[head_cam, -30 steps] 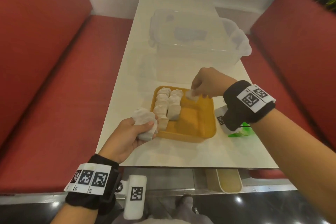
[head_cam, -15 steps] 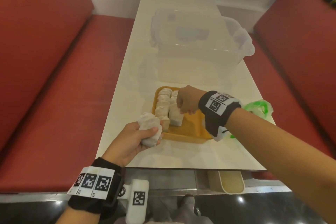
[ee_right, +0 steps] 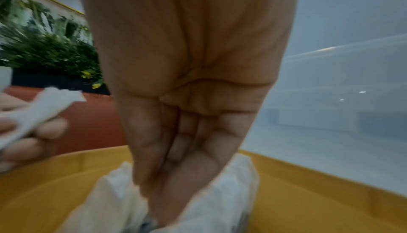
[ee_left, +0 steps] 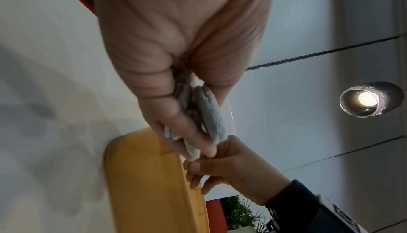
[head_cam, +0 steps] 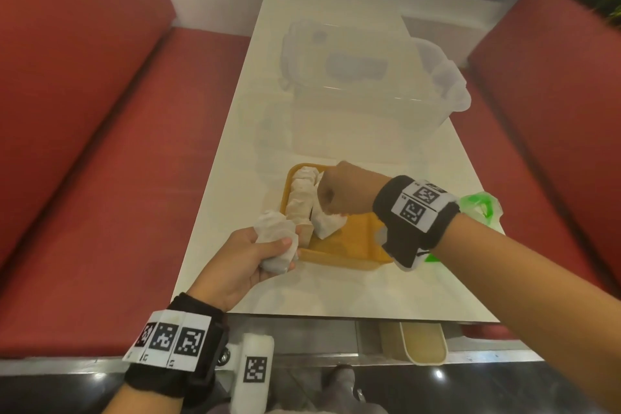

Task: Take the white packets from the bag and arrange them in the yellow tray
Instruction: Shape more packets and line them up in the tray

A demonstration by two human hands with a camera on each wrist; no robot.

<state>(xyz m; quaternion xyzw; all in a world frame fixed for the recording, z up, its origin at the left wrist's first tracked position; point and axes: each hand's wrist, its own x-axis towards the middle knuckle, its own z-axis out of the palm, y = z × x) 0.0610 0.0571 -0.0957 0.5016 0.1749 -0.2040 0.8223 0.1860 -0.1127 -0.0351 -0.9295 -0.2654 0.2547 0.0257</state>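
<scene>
The yellow tray (head_cam: 349, 242) lies near the front edge of the white table (head_cam: 336, 289). Two rows of white packets (head_cam: 300, 193) stand along its left side. My right hand (head_cam: 331, 203) is over the second row, and its curled fingers pinch the top of a white packet (head_cam: 327, 223) that touches the tray floor. In the right wrist view, the fingers (ee_right: 187, 175) point down between packets (ee_right: 231, 193). My left hand (head_cam: 279, 254) grips a bundle of white packets (head_cam: 274, 232) just left of the tray's front corner. The green bag (head_cam: 480, 208) lies right of the tray, partly hidden by my wrist.
A large clear plastic box (head_cam: 363, 94) stands just behind the tray. Red bench seats (head_cam: 100, 178) run along both sides of the table, the other seat (head_cam: 554, 111) on the right. The table's front edge is close under my left hand.
My right hand carried a packet from the tray's far right side leftward to the second row and lowered it. The left hand stayed beside the tray with its bundle.
</scene>
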